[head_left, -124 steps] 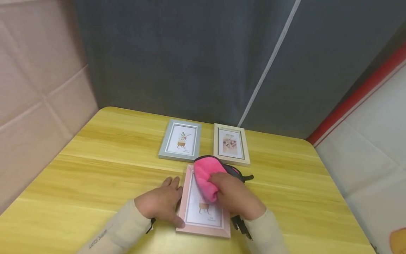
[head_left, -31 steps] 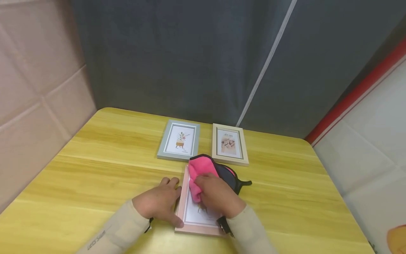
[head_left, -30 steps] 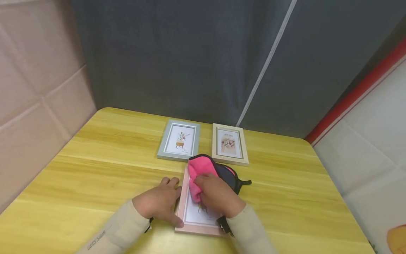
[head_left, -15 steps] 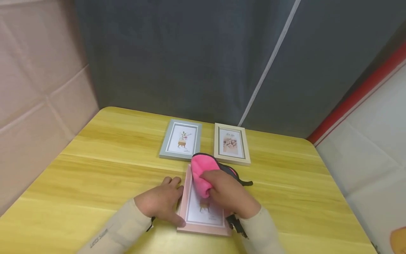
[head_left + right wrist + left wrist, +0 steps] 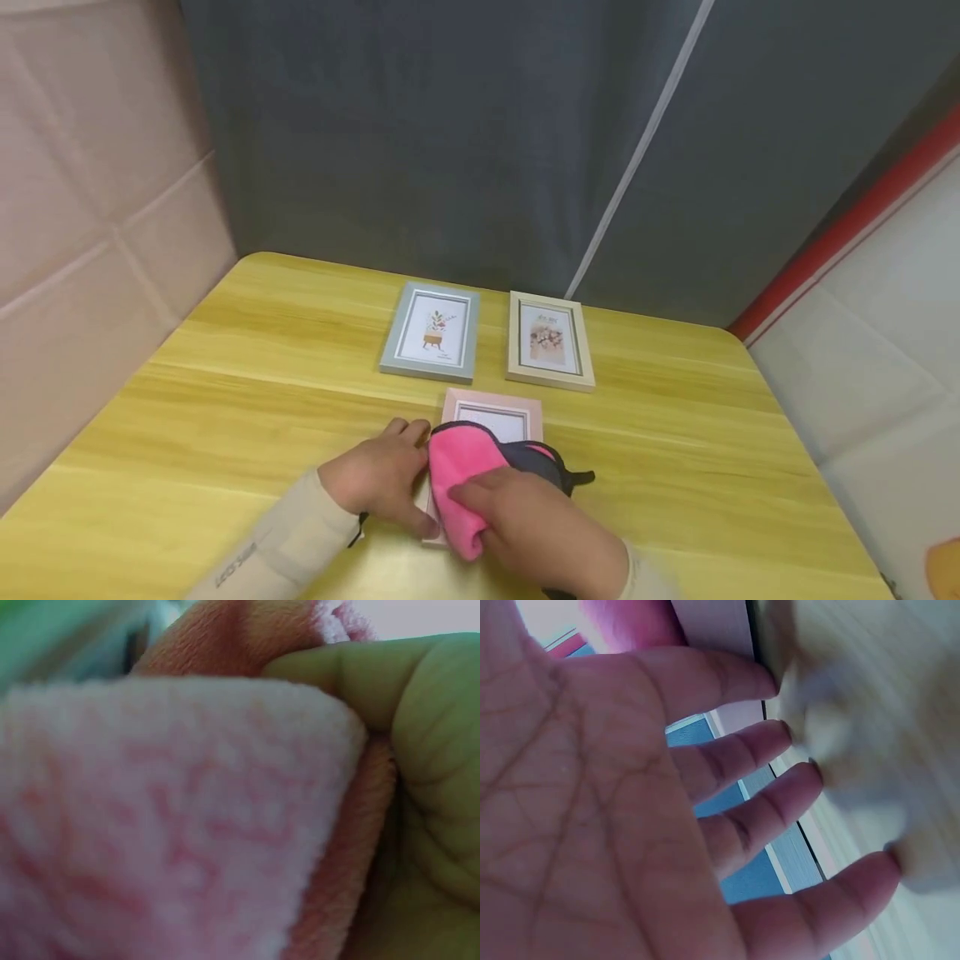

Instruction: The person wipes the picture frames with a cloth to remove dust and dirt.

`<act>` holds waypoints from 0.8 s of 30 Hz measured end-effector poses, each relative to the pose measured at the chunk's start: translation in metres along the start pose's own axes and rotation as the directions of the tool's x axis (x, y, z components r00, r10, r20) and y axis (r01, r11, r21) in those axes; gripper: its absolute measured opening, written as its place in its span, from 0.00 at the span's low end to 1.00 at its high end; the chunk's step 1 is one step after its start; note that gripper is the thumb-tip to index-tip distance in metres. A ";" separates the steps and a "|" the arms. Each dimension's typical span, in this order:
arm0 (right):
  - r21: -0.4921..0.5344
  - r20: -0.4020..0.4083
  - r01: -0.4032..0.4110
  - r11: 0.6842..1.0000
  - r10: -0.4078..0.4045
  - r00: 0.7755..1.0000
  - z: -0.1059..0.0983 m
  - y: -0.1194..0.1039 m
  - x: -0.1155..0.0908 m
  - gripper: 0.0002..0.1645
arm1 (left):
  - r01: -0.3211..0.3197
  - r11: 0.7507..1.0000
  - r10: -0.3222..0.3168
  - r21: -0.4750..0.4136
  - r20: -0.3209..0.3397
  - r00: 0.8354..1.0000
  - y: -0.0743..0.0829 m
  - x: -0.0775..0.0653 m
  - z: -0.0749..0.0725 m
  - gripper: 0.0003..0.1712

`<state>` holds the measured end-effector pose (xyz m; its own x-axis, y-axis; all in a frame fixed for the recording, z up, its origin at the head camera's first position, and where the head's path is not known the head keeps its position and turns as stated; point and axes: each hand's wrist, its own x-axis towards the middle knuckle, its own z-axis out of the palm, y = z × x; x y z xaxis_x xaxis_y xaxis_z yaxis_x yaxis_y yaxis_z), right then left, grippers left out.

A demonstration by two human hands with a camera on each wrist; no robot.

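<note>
In the head view a pink picture frame (image 5: 492, 399) lies face up on the table, its lower part covered by a cloth and my right hand. My right hand (image 5: 536, 525) grips a fluffy cloth (image 5: 461, 462), pink on one side and dark grey on the other, bunched over the frame's lower half. The right wrist view shows the cloth's pink pile (image 5: 172, 810) folded close to the thumb. My left hand (image 5: 382, 479) rests along the frame's left side, thumb at its lower left corner. Its fingers (image 5: 757, 806) extend beside the frame in the left wrist view.
Behind the pink frame lie a blue-grey picture frame (image 5: 430, 332) and a cream picture frame (image 5: 550, 341), side by side. The yellow wood-grain table (image 5: 247, 392) ends at a dark grey curtain (image 5: 420, 150). Pale panels stand left and right.
My right hand has pulled the cloth toward me, down the pink frame, baring its top edge and covering its lower part. Earlier it moved about the upper half. My left hand has stayed put.
</note>
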<state>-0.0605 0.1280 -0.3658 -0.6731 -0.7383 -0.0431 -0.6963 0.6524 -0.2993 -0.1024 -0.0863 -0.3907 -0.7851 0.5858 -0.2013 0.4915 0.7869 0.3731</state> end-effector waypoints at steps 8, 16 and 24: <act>-0.184 0.182 -0.005 0.983 0.039 0.983 0.019 -0.014 -0.001 0.35 | -0.012 0.999 0.013 0.043 -0.012 1.000 -0.001 0.000 -0.001 0.58; -0.210 0.098 -0.010 0.978 0.031 0.995 0.018 -0.010 0.005 0.30 | -0.026 0.999 0.027 0.047 -0.006 1.000 -0.002 0.001 0.000 0.47; -0.234 0.105 -0.117 0.965 0.145 0.984 0.010 0.010 0.036 0.31 | -0.006 0.991 0.002 0.137 0.028 1.000 -0.002 0.002 -0.001 0.62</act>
<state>-0.0897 0.1065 -0.3797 -0.7371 -0.6496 -0.1861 -0.6513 0.7564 -0.0608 -0.1052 -0.0874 -0.3905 -0.7731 0.5925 -0.2262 0.5428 0.8027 0.2471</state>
